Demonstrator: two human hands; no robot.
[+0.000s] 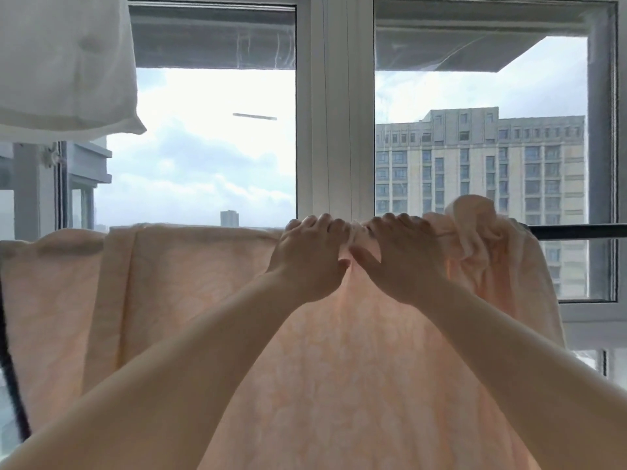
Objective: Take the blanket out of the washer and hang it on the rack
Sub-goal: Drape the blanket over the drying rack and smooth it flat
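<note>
A pale peach blanket [190, 293] with a faint woven pattern hangs over the dark horizontal bar of the rack [576, 231] in front of the window. It lies flat on the left and is bunched into a lump at the right end. My left hand [310, 256] and my right hand [398, 257] are side by side at the top edge, fingers curled over the bar, each gripping a fold of the blanket. The bar is hidden under the cloth except at the far right.
A white cloth [64, 66] hangs from above at the top left. A dark upright of the rack [10, 378] runs down the left edge. Behind the bar is a white-framed window [336, 113] with buildings outside.
</note>
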